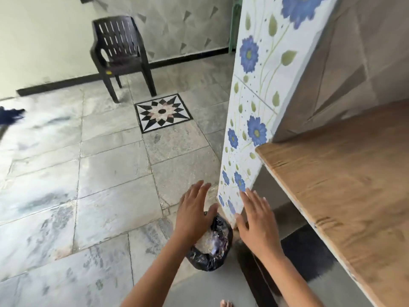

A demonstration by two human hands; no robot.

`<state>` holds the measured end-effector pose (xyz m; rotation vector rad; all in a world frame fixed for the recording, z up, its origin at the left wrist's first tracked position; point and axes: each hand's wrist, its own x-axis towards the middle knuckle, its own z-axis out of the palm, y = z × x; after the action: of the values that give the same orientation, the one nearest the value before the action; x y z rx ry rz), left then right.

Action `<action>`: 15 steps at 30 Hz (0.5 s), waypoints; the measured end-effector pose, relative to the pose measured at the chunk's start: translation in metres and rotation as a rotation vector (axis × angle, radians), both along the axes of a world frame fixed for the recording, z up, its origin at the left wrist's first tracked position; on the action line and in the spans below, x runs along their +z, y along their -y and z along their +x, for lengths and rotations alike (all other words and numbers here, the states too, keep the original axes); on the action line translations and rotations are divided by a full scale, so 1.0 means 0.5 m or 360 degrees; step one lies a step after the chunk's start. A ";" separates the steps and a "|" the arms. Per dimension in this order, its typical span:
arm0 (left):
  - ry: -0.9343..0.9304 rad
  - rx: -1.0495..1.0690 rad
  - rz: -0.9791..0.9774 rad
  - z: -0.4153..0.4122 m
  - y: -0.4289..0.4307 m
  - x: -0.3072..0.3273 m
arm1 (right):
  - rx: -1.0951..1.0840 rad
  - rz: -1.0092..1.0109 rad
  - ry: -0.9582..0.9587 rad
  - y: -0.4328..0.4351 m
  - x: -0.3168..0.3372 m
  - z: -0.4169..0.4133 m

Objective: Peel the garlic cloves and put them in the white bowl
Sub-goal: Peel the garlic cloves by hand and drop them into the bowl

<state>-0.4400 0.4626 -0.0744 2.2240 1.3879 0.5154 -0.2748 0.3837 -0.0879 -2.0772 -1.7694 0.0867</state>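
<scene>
One floral-tiled pillar (254,107), taken as landmark. Two hands at its foot: one left hand (194,214), one right hand (254,220). One black bag (212,251) beside its base. One wooden counter (343,185) to its right. One star-patterned floor inlay (163,112) and one dark plastic chair (120,54) to its left; one dark blue cloth (10,115) far left.

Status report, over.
Left hand open, right hand open, above black bag on floor. Garlic, white bowl not in view. Tiled pillar beside right hand.
</scene>
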 end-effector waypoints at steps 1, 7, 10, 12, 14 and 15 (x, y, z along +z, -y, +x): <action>0.0030 -0.0050 0.0049 0.002 0.008 0.023 | -0.0061 0.0074 0.0011 0.019 0.024 -0.002; 0.0180 -0.0522 0.0254 0.082 0.059 0.144 | -0.0660 0.0380 0.0007 0.178 0.142 0.031; 0.0243 -0.0807 0.0244 0.171 0.111 0.171 | -0.0953 0.0406 0.0077 0.284 0.176 0.067; 0.0266 -0.1009 0.0233 0.235 0.161 0.184 | -0.1137 0.0410 0.0133 0.361 0.189 0.096; 0.0260 -0.1212 0.0249 0.300 0.217 0.189 | -0.1318 0.0421 0.0172 0.437 0.193 0.125; 0.0258 -0.1293 0.0245 0.330 0.244 0.192 | -0.1399 0.0419 0.0188 0.471 0.195 0.138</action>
<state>-0.2751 0.3404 0.0215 2.5404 0.2958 0.4884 -0.2055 0.1483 0.0094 -2.4760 -0.7266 -0.4938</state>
